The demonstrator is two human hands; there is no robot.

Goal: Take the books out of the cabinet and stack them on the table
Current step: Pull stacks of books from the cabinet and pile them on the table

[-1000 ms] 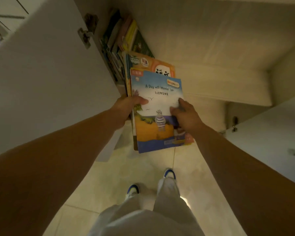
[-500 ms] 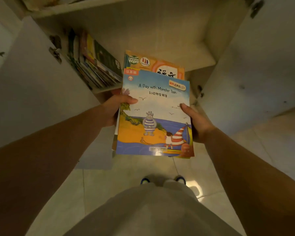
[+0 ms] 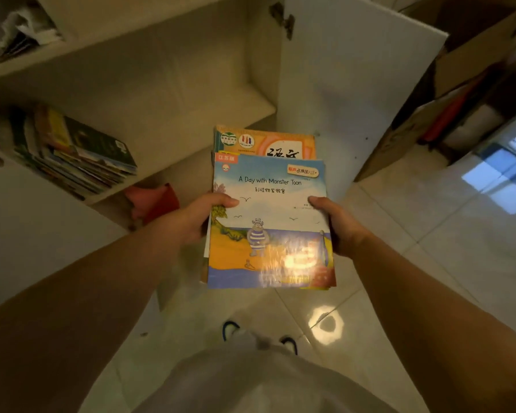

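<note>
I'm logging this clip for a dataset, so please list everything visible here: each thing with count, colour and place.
Held books: a small pile, exact count unclear; top cover blue and orange, an orange one under it; between both hands, above the floor.
Shelved books: many, mixed colours, leaning on the cabinet shelf at left.
Cabinet: one, cream, open, ahead.
Cabinet door: one, white, swung open at right.
Red item: one, below the shelf; too dim to identify.
Cardboard box: one, brown, far right.
Floor: pale glossy tiles.
Left hand: grips the pile's left edge.
Right hand: grips its right edge.
</note>
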